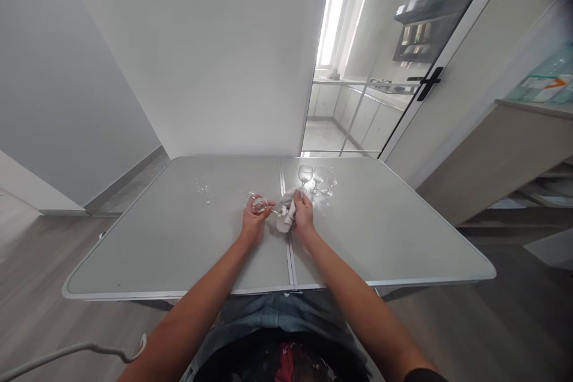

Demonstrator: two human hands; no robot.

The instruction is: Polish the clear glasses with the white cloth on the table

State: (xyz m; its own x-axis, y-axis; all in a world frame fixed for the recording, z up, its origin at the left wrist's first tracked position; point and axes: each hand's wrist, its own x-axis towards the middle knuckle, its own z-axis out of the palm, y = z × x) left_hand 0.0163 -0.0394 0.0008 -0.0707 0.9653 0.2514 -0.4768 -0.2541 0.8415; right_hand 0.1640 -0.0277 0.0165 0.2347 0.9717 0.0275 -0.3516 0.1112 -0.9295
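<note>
Clear glossy glass goblet [258, 203], soft white cloth [286, 215], smooth matt grey table [179, 239] w/ metal rim (3 more glasses [319, 180]).

Foot of the held wine glass [259, 203] buried in the white cloth [286, 215], right hand's fingers [299, 208] wrapped into that cloth, lone glass [203, 190] at table's left too faint to make out

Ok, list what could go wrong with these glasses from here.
1. The left hand holds a wine glass on its side while the right hand grips a cloth at its stem; twisting could snap it.
2. Three glasses stand just behind the right hand; a bump might topple them.
</note>
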